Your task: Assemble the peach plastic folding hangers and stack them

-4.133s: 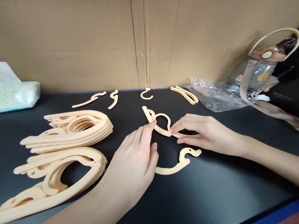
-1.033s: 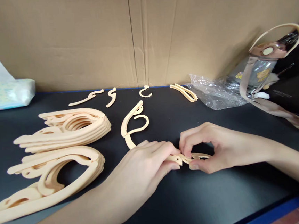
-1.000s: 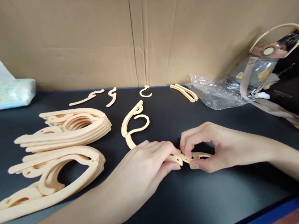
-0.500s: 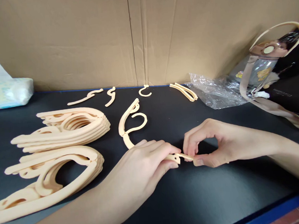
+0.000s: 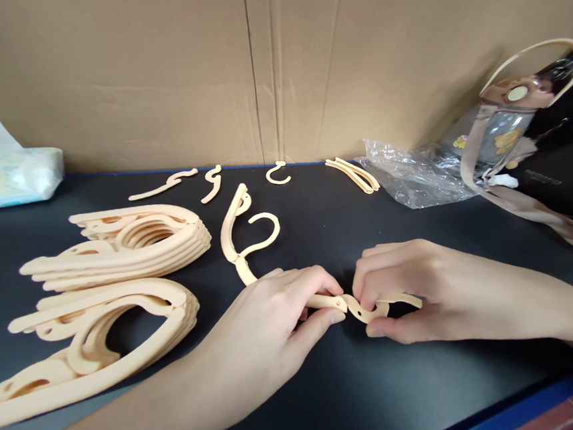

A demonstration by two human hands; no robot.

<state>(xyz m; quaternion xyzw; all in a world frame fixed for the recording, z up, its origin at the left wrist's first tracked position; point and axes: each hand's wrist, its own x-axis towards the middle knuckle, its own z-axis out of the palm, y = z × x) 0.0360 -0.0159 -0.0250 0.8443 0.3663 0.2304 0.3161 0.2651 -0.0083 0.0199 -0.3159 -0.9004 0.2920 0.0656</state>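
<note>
My left hand (image 5: 295, 314) is closed around a cream plastic folding hanger (image 5: 228, 233). Its hook and one arm stick out beyond my fingers, while the other arm passes under them and its holed end shows at the thumb. Between thumb and fingers, my right hand (image 5: 408, 294) pinches a small curved hanger piece (image 5: 360, 311) with a small hole in it. The tip of that piece meets or nearly touches the hanger's end; I cannot tell whether they are joined. Part of the piece is hidden behind my right fingers.
Two stacks of folded hangers, a rear stack (image 5: 169, 252) and a front stack (image 5: 143, 361), lie at left. Along the back are loose arm pieces (image 5: 164, 187), a hook (image 5: 279, 177) and slim strips (image 5: 356, 175). Plastic wrap (image 5: 408, 177), a strapped bottle (image 5: 500, 133) and a tissue pack (image 5: 17, 175) stand around.
My right hand has turned the small piece, so its curved, holed side now shows and its far end points right. The hanger in my left hand has tilted slightly left.
</note>
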